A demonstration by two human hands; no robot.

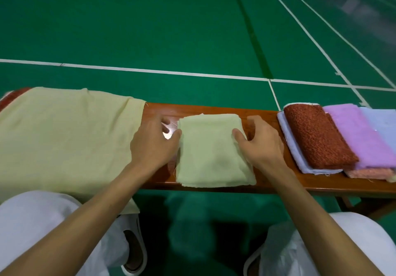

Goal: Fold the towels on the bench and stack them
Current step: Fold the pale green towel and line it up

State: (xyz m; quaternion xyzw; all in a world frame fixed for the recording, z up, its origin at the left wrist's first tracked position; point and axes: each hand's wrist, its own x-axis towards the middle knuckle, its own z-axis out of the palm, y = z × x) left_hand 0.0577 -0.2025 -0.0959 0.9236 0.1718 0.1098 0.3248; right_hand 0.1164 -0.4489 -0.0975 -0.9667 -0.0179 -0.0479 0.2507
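Observation:
A pale green towel (212, 151), folded into a small square, lies in the middle of the wooden bench (270, 181). My left hand (153, 145) touches its left edge with the thumb against the cloth. My right hand (260, 141) lies at its right edge, thumb on top of the cloth and fingers down the side. To the left, a large pale yellow towel (64, 138) is spread unfolded over the bench and hangs over the near edge. On the right lie folded towels: a rust-coloured one (317, 138) on a light blue one (293, 153), then a lilac one (362, 136).
Another pale blue towel (383, 125) lies at the far right, and a pinkish one (368, 172) shows beneath the lilac. A rust-coloured cloth (10, 97) peeks out at the far left. My knees in white trousers are below the bench. Green court floor lies beyond.

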